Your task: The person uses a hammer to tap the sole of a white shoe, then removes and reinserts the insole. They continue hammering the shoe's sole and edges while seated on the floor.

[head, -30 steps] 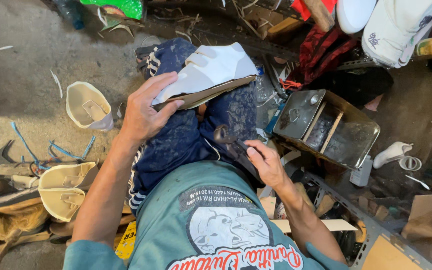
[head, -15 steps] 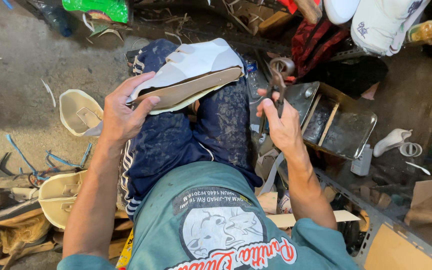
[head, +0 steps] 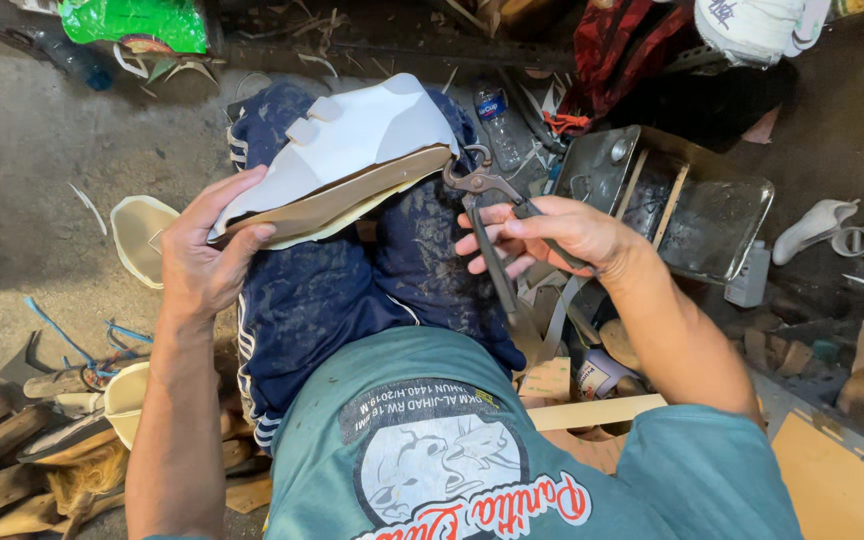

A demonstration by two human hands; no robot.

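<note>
Since half a second ago, right hand (head: 562,235) has lifted the pincers (head: 482,215), fingers closed around the handles. Left hand (head: 202,265) clamps the white shoe upper (head: 352,150) on the lap; I think the heel must be kept steady while the pincers bite the edge.

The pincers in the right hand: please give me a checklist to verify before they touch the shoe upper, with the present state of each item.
1. Right hand grips the pincers around the handles: ok.
2. Jaws of the pincers point toward the toe end of the white shoe upper: ok.
3. Jaws closed on the upper's edge: not ok, they sit just beside it.
4. Left hand steadies the shoe at its heel end, thumb on the tan insole board: ok.
5. Shoe rests on the person's knee, sole side facing them: ok.
6. Whether the jaws are open enough: cannot tell.
</note>
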